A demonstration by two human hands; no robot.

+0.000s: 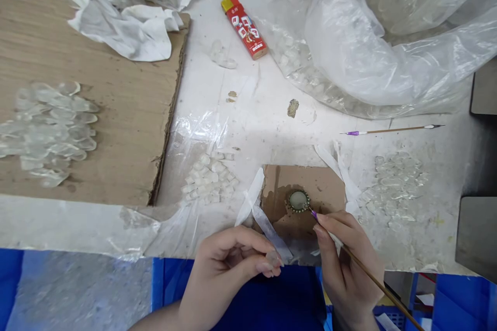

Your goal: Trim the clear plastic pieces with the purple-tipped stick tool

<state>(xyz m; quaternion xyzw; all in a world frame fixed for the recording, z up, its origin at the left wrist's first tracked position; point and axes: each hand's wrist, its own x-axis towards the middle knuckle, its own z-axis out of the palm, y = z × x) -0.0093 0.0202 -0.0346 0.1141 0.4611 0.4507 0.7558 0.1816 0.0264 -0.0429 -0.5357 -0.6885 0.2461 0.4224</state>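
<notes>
My right hand (347, 264) grips a thin wooden-handled tool (373, 278) with a purple collar and a fine tip. Its tip meets the rim of a small round dish (298, 200) with a beaded edge and pale, cloudy contents. The dish sits on a small brown cardboard piece (326, 181) with damp-looking stains around it. My left hand (240, 269) is closed in a pinch on a small clear piece (274, 258), just in front of the table edge. Left of the cardboard lies a pile of small whitish blocks (212, 178); a cluster of clear pieces (396, 181) lies to its right.
A large cardboard sheet (128, 114) bears clear oval pieces (58, 124) and crumpled white paper (132, 31). A red lighter (244, 27), a second thin tool (396, 130) and a big plastic bag (349, 41) lie farther back. White tape strips (252, 194) flank the small cardboard.
</notes>
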